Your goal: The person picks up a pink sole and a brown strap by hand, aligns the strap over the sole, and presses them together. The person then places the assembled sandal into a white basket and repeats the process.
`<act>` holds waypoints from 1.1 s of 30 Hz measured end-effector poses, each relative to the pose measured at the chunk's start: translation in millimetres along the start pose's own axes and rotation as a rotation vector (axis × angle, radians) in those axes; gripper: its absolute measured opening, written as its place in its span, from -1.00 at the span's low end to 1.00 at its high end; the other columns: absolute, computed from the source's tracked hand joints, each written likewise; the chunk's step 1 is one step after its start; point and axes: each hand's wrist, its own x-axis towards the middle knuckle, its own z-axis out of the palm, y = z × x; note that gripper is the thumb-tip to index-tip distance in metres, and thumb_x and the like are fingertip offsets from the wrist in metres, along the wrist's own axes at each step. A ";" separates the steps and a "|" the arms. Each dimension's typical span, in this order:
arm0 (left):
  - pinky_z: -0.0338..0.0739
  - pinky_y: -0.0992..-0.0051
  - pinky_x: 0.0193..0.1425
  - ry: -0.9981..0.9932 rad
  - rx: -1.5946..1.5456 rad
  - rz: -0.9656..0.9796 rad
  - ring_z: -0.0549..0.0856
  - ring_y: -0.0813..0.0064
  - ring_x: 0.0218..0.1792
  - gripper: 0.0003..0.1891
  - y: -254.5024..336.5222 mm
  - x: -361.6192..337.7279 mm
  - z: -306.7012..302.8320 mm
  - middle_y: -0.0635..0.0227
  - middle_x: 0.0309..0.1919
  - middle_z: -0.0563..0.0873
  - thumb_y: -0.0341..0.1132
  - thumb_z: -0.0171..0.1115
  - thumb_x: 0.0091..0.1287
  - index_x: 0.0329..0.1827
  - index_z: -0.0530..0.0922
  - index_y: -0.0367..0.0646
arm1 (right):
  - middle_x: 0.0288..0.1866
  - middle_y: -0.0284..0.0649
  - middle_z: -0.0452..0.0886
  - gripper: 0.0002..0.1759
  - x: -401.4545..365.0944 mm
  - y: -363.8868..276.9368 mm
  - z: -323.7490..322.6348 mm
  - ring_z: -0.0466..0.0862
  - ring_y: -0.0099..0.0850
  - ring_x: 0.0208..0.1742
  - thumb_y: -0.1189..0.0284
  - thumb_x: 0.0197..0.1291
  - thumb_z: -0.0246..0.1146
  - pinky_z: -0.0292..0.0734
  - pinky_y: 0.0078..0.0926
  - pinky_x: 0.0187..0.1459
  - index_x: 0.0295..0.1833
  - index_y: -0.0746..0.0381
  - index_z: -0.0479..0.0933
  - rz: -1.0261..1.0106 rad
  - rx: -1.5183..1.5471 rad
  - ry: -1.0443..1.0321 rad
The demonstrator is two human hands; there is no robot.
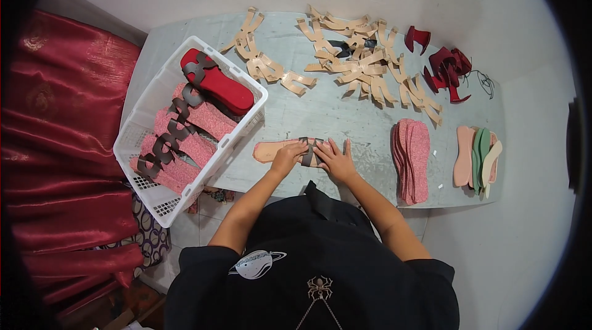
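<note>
A tan insole (267,150) lies flat on the table near its front edge, its heel end to the left. Across its right half sits a dark strap piece (306,159). My left hand (290,156) rests on the strap's left side, fingers together and pressing down; whether it pinches anything is hard to make out. Spread over the strap's right side and the insole's end is my right hand (335,161), fingers apart and lying flat.
A white basket (226,139) at the left holds pink insoles with dark straps and a red sandal (225,88). Beige straps (361,68) lie at the back, dark red pieces (443,68) at the back right. Pink insoles (411,160) and green and cream ones (479,157) are on the right.
</note>
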 end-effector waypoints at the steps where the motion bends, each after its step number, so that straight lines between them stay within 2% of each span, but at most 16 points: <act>1: 0.46 0.43 0.04 0.000 0.001 0.002 0.58 0.27 -0.02 -0.79 -0.2 -0.3 -0.8 0.16 -0.21 0.64 -0.42 0.22 0.05 -0.22 0.62 -0.22 | 0.38 -0.56 0.06 -0.35 0.3 0.2 0.7 0.03 -0.34 0.40 0.05 0.10 0.03 -0.25 0.38 0.19 0.33 -0.15 0.08 -0.003 -0.002 0.001; 6: 0.46 0.42 0.05 -0.054 0.032 0.032 0.56 0.24 0.00 -0.74 -1.8 -2.8 -2.4 0.13 -0.09 0.59 -0.45 0.18 0.09 -0.13 0.59 -0.20 | 0.38 -0.56 0.06 -0.35 -0.6 0.8 2.6 0.03 -0.34 0.39 0.05 0.10 0.04 -0.25 0.38 0.19 0.33 -0.15 0.09 0.002 0.007 0.019; 16: 0.46 0.42 0.06 -0.063 0.066 0.072 0.55 0.26 0.01 -0.73 -4.2 -6.8 -1.6 0.15 -0.09 0.60 -0.46 0.18 0.09 -0.11 0.58 -0.18 | 0.39 -0.57 0.04 -0.34 -1.5 0.1 2.2 0.04 -0.35 0.39 0.05 0.09 0.04 -0.24 0.39 0.19 0.33 -0.16 0.07 0.000 -0.006 0.012; 18: 0.41 0.40 0.12 -0.106 0.057 0.073 0.49 0.27 0.09 -0.68 -6.2 -7.6 -1.4 0.18 -0.01 0.55 -0.50 0.13 0.07 -0.06 0.55 -0.18 | 0.39 -0.57 0.04 -0.34 -1.8 0.8 2.1 0.04 -0.36 0.39 0.05 0.09 0.04 -0.24 0.38 0.19 0.33 -0.16 0.07 -0.002 -0.011 0.017; 25: 0.39 0.42 0.15 -0.182 0.162 0.140 0.45 0.30 0.14 -0.65 -17.6 -9.5 1.4 0.22 0.06 0.51 -0.49 0.03 0.11 0.00 0.51 -0.17 | 0.39 -0.57 0.04 -0.33 -1.5 0.9 3.8 0.05 -0.36 0.38 0.05 0.07 0.06 -0.23 0.38 0.19 0.33 -0.16 0.07 -0.004 -0.008 0.039; 27: 0.45 0.39 0.08 -0.124 0.191 0.197 0.52 0.27 0.05 -0.68 -15.8 -8.8 0.8 0.18 -0.04 0.57 -0.45 0.17 0.10 -0.04 0.53 -0.19 | 0.39 -0.57 0.04 -0.33 -0.8 1.3 5.0 0.06 -0.36 0.38 0.05 0.07 0.06 -0.23 0.38 0.19 0.33 -0.16 0.08 -0.005 -0.014 0.031; 30: 0.37 0.43 0.17 -0.186 0.223 0.188 0.44 0.31 0.15 -0.67 -12.3 -11.1 -1.6 0.21 0.07 0.50 -0.42 0.05 0.15 0.01 0.49 -0.20 | 0.39 -0.58 0.04 -0.33 -1.1 1.3 5.0 0.06 -0.36 0.38 0.06 0.08 0.07 -0.23 0.38 0.18 0.33 -0.16 0.08 -0.007 -0.012 0.027; 33: 0.34 0.41 0.19 -0.175 0.259 0.243 0.42 0.30 0.16 -0.65 -8.6 -11.1 -3.2 0.18 0.07 0.50 -0.33 0.09 0.17 0.02 0.47 -0.28 | 0.39 -0.57 0.04 -0.33 -0.8 0.5 3.0 0.04 -0.36 0.39 0.07 0.07 0.08 -0.23 0.39 0.18 0.33 -0.17 0.08 -0.002 -0.001 0.018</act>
